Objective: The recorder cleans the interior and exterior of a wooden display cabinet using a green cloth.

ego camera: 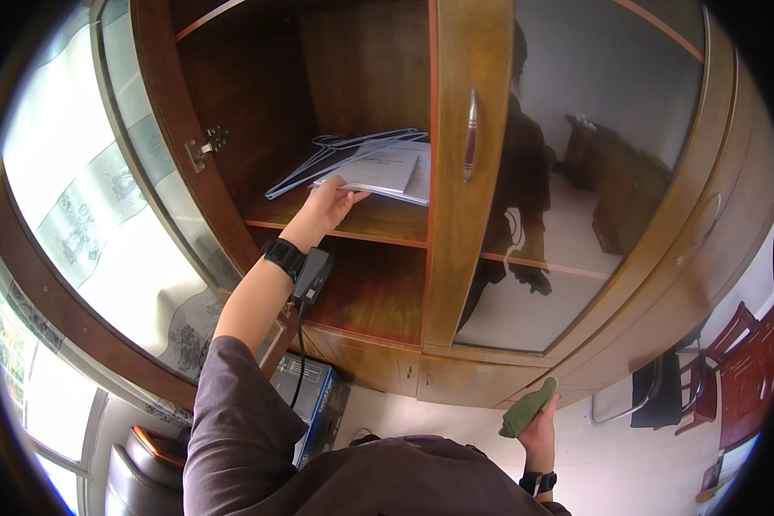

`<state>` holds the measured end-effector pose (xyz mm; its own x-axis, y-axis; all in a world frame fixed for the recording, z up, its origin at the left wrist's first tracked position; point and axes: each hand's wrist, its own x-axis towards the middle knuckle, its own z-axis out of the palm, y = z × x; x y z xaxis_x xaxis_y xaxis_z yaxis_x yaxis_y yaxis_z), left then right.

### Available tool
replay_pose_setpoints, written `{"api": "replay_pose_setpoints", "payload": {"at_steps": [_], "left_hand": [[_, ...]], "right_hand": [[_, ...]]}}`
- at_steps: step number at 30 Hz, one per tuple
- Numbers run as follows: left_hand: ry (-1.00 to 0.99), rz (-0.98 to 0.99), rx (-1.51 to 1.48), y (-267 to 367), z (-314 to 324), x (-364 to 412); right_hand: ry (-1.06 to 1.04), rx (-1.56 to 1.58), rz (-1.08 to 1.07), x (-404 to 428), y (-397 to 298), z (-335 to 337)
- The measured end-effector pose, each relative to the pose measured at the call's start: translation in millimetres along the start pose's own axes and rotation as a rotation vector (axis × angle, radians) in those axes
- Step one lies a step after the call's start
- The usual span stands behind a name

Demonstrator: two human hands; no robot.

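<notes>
My left hand (333,205) reaches into a wooden cabinet and grips the near left edge of a stack of white papers (377,171). Some fingers are hidden by the sheets and the hand. The papers bear printing and lie on the upper of two visible shelves (387,224). Light blue wire hangers (316,169) lie beside the stack, partly across it. Low at the right, well away from the cabinet opening, my right hand (540,427) holds a folded green cloth (527,409).
An open glass-paned door (161,161) stands at my left. The neighbouring glass door (574,213) is closed, with a handle (470,135). Below sits a cardboard box (319,393) on the floor. A black leather chair (138,474) is lower left; a black-seated metal-framed chair (658,393) is right.
</notes>
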<state>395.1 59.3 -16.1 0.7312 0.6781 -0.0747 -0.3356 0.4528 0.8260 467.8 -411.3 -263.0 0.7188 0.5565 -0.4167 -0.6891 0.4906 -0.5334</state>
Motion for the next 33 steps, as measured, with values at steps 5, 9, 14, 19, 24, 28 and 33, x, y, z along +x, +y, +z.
{"api": "replay_pose_setpoints", "payload": {"at_steps": [5, 9, 14, 19, 24, 28, 33], "left_hand": [[-0.001, -0.005, -0.002, 1, -1, 6], [0.029, 0.027, -0.005, -4, -3, 12], [0.046, 0.029, 0.063, -5, -8, 15], [0.085, 0.031, 0.085, -7, -5, 13], [0.157, 0.024, -0.057, -1, -17, 1], [0.181, 0.008, -0.157, 9, -33, -41], [0.241, 0.059, -0.238, 2, -79, -118]], "right_hand": [[0.004, -0.005, 0.002, -2, 1, 0], [-0.021, 0.034, 0.016, -7, 1, 1], [0.0, 0.006, 0.035, -7, 1, -8], [0.05, 0.023, 0.021, -10, 1, -1], [0.033, 0.028, 0.027, -5, 4, 4], [-0.016, -0.018, 0.028, 4, 7, 6], [-0.127, -0.047, 0.087, 6, 7, 28]]}}
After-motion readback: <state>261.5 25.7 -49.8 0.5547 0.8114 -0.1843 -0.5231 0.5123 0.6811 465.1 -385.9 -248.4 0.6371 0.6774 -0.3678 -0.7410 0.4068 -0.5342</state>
